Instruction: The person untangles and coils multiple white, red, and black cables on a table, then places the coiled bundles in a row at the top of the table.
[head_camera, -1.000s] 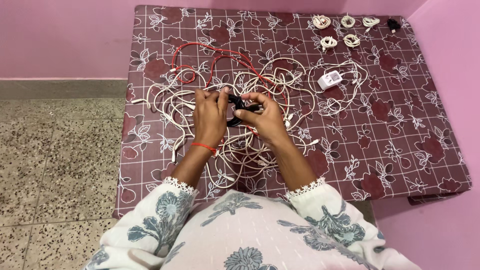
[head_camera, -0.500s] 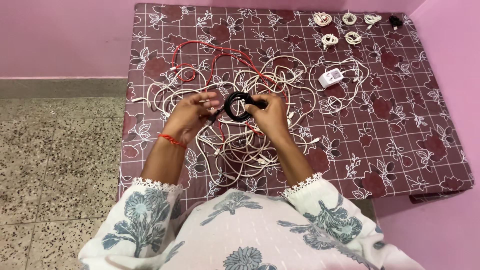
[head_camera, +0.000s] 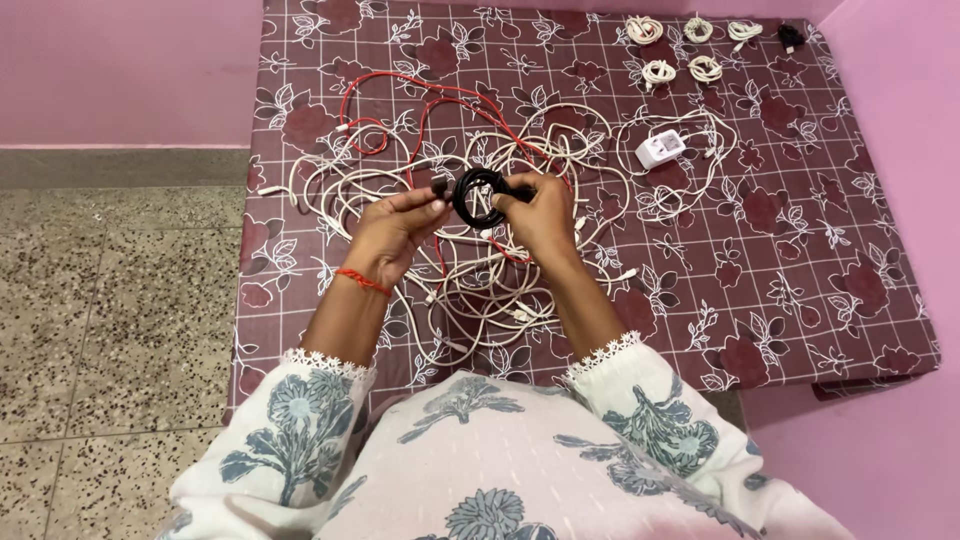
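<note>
At frame centre, the right hand (head_camera: 540, 215) pinches a coiled black cable (head_camera: 478, 196) in a closed grip. The left hand (head_camera: 395, 232) pinches the cable's end, above tangled white cables (head_camera: 480, 290) on the bed (head_camera: 800, 260).

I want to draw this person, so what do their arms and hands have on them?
Both hands are bare, with no gloves or rings that show. The left hand has a thin red thread bracelet around the wrist. The right hand has a plain wrist. Both sleeves are white with blue-grey flowers and lacy white cuffs.
</note>
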